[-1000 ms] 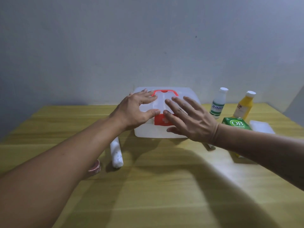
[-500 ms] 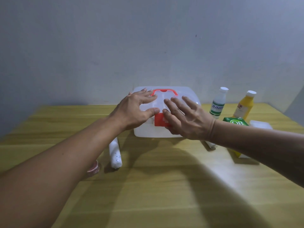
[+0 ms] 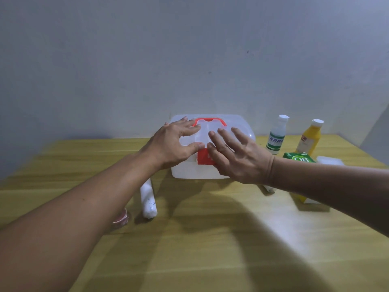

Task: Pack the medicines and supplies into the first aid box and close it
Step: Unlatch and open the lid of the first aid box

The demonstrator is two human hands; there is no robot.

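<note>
A: Grip? Left hand (image 3: 172, 144) lies spread on the lid of the first aid box (image 3: 212, 169), thumb beside the red latch (image 3: 203, 159). Right hand (image 3: 237, 157) has fingers straight and apart at the latch; contact can't be told. Neither clamps anything.

B: Box sits mid-table, still closed, near the wall. Long axis runs left-right; latch faces the person, red handle (image 3: 210, 121) on top.

A: Risks: a hard tug on the latch could slide the light box. The right forearm hangs over the green carton (image 3: 299, 159), near the white bottle (image 3: 276, 135) and yellow bottle (image 3: 309, 138) – a sweep likely topples them.
</note>
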